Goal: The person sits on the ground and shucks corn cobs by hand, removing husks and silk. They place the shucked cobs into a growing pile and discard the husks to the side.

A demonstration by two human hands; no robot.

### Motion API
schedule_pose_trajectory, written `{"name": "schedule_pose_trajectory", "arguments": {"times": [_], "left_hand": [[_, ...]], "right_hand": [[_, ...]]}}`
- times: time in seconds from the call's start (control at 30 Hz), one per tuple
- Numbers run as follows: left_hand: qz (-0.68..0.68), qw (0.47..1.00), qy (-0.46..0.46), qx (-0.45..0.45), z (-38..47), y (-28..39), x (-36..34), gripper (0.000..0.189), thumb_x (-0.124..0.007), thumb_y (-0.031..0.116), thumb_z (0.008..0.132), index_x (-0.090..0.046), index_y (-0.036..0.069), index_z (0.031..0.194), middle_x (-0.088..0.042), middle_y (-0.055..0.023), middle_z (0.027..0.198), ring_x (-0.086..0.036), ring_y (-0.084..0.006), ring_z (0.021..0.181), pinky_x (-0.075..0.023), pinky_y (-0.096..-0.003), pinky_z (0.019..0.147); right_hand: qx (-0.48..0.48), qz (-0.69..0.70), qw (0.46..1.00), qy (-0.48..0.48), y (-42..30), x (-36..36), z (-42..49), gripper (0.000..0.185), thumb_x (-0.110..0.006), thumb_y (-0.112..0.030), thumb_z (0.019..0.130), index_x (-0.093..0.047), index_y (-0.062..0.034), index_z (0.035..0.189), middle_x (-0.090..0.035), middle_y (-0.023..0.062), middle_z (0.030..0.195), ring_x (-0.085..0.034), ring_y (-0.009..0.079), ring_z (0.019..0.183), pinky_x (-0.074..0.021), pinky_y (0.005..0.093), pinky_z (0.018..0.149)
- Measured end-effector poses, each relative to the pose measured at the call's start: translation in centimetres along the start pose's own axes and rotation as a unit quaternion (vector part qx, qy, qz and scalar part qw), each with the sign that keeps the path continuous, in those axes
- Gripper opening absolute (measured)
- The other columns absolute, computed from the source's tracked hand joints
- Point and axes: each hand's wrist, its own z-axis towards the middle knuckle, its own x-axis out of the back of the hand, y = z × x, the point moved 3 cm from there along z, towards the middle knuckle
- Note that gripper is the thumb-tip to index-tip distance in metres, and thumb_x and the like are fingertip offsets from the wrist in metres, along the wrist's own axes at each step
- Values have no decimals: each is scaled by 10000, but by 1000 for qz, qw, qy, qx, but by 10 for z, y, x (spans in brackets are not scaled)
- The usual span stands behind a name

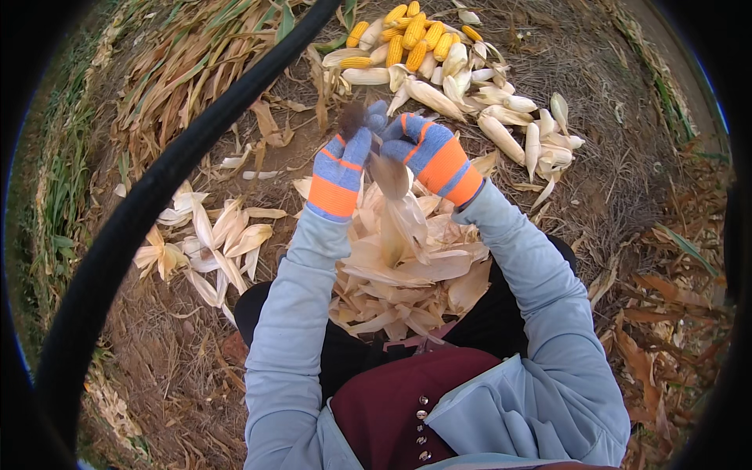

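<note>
Both hands wear blue and orange knit gloves and meet in front of the body. My left hand [346, 161] has its fingers closed around the end of a corn piece with dark brown silk [352, 117] showing at its top. My right hand [432, 155] pinches a pale corn husk [390, 176] that hangs down between the hands. How much of an ear is inside the grip is hidden by the fingers. Below them, a heap of loose dry husks [405, 282] lies between the legs. Beyond the hands are husked yellow corn cobs [415, 30] in a pile.
Ears still in husk [502, 138] lie beyond and to the right of my hands. A small group of peeled husks [220, 235] lies on the ground at left. Dry corn stalks [188, 76] are piled at upper left. A dark curved bar [176, 153] crosses the left of the view.
</note>
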Motion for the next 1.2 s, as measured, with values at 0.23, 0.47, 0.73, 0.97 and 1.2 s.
{"name": "schedule_pose_trajectory", "arguments": {"times": [0.23,0.47,0.73,0.97,1.2], "left_hand": [[-17,999,-2,41,9,5,-5,377,-446,198,919,-465,-42,1208,-493,-132,1225,-501,-183,1035,-405,-280,848],[18,998,9,-51,13,4,-15,313,-467,175,907,-541,-8,1149,-559,-68,1164,-513,-88,918,-405,-223,775],[39,996,-20,-79,12,9,-22,315,-450,122,907,-497,-8,1191,-526,-96,1198,-493,-140,1052,-404,-270,869],[56,994,-22,-92,10,6,-23,292,-449,109,908,-504,-18,1165,-552,-97,1147,-513,-151,1029,-404,-284,897],[8,991,-4,-134,16,0,-18,313,-426,257,933,-534,-3,1070,-602,-195,980,-542,-325,1028,-386,-428,940]], "right_hand": [[-29,13,999,22,-9,9,1,104,-580,-133,783,-572,-29,791,-580,67,682,-504,127,619,-443,270,619],[-98,24,994,52,-1,14,7,148,-584,-171,767,-556,-29,795,-568,86,640,-526,134,596,-440,276,577],[-88,-21,990,107,16,21,11,123,-571,-149,747,-575,-36,795,-595,107,670,-572,202,630,-458,301,606],[-95,-63,985,131,39,28,17,146,-581,-119,733,-527,-6,808,-558,46,666,-489,90,600,-437,241,580],[-125,-55,986,96,48,27,20,132,-576,-124,759,-518,-12,800,-543,25,658,-491,82,599,-433,232,564]]}}
